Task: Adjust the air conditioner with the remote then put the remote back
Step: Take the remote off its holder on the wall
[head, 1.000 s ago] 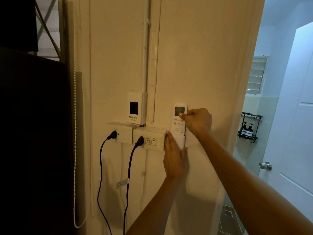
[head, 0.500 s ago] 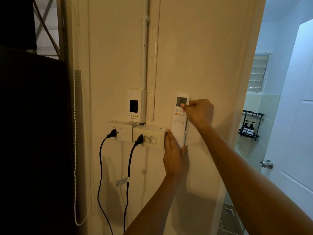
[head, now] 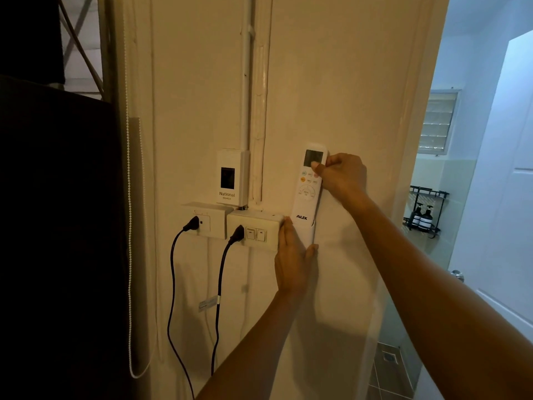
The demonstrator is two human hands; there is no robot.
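Note:
A white AUX remote [head: 307,194] stands upright against the cream wall, its lower end inside a white wall holder [head: 308,235]. My right hand [head: 339,176] pinches the remote's upper part, thumb on the buttons just below the grey display. My left hand [head: 292,262] lies flat against the wall and the holder from below, fingers pointing up, thumb to the right of the holder. The air conditioner is not in view.
Left of the holder sit a switch box [head: 255,230] and a socket box [head: 204,219], each with a black plug and cable hanging down. A white National breaker [head: 232,177] is above. A dark cabinet [head: 57,226] fills the left; a bathroom doorway [head: 473,197] opens right.
My right hand has drawn the remote upward out of the holder, so the AUX label now shows. My left hand has stayed on the holder.

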